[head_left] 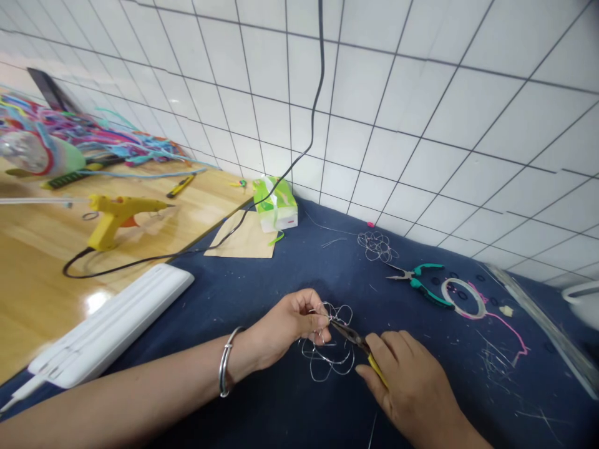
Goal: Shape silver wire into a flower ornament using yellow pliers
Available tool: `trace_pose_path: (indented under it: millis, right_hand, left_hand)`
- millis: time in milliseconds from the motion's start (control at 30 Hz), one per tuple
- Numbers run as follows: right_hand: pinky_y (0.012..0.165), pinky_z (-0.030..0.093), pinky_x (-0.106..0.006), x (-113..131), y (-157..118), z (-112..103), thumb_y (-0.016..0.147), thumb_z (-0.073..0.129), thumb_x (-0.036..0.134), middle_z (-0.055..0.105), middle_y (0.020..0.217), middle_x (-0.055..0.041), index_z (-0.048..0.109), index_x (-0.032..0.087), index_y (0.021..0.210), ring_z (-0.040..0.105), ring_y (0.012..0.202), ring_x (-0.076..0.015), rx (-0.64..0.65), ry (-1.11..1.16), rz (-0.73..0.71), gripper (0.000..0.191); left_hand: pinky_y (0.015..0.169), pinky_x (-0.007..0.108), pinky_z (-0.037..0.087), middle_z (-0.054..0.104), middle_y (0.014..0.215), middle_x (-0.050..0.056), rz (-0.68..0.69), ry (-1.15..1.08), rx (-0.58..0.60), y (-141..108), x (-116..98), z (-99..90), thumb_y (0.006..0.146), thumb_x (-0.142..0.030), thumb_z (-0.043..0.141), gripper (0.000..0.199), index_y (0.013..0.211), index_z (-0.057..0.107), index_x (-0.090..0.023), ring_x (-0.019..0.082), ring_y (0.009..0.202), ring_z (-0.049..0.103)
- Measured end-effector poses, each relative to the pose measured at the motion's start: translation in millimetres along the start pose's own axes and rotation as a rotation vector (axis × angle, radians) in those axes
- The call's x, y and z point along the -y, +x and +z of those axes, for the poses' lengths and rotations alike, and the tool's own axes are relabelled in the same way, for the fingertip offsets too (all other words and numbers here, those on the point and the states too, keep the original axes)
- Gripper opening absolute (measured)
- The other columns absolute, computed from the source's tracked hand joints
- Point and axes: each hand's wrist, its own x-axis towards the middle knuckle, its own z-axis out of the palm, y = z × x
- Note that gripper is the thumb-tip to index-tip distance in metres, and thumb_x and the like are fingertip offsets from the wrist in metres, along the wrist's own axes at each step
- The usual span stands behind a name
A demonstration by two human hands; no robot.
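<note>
My left hand (292, 324) pinches a flower-like shape of looped silver wire (327, 362) near its middle, with thin loops showing above and below the fingers. Wrapped in my right hand (412, 380) is a pair of yellow-handled needle-nose pliers (349, 333). Their dark jaws point left and reach the wire right by my left fingertips. Whether the jaws grip the wire is too fine to tell. A second looped wire flower (377, 246) lies further back on the dark blue mat, beside teal-handled pliers (421, 280).
At the right lie a white coil ring (463, 298), pink wire (508, 324) and loose wire scraps (498, 365). A tissue pack (276, 206) and brown paper (243, 237) lie at the back. Leftward are a white power strip (115, 324), a yellow glue gun (115, 215) and a cutter (181, 185).
</note>
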Motion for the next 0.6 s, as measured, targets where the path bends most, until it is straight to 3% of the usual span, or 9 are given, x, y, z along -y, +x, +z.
trace_pose_path:
  millis: [167,333,467,600]
  right_hand:
    - [0.072,0.046,-0.035,-15,1,-8,0.085,0.046,0.034,0.058,0.087,-0.0091,0.054,0.015,0.104,0.055,0.081,-0.0199,-0.024,0.234,0.026,0.027]
    - [0.064,0.048,-0.029,-29,1,6,0.086,0.043,0.032,0.059,0.08,-0.0051,0.053,0.018,0.103,0.057,0.073,-0.0163,-0.009,0.334,0.186,0.024]
    - [0.072,0.048,-0.034,-24,2,13,0.086,0.044,0.032,0.058,0.088,-0.007,0.052,0.017,0.102,0.056,0.081,-0.018,0.095,0.382,0.144,0.023]
    - [0.076,0.046,-0.036,-17,4,11,0.086,0.044,0.031,0.057,0.092,-0.0082,0.05,0.017,0.103,0.054,0.084,-0.0186,0.117,0.436,0.127,0.023]
  left_hand:
    - [0.062,0.026,0.044,0.063,0.064,0.001,0.017,-0.037,-0.013,2,2,-1.7,0.075,-0.02,0.065,0.015,0.078,0.051,-0.015,0.012,0.061,0.06]
    - [0.061,0.026,0.044,0.061,0.067,0.0,0.032,-0.098,-0.003,1,1,-1.2,0.074,-0.02,0.065,0.016,0.076,0.049,-0.016,0.011,0.062,0.059]
    - [0.06,0.025,0.044,0.062,0.066,0.001,0.012,-0.109,0.016,-1,0,0.0,0.075,-0.02,0.064,0.016,0.077,0.049,-0.016,0.011,0.061,0.059]
    - [0.06,0.024,0.043,0.063,0.066,0.002,0.002,-0.099,0.024,-1,1,1.4,0.076,-0.02,0.063,0.016,0.079,0.048,-0.015,0.011,0.06,0.06]
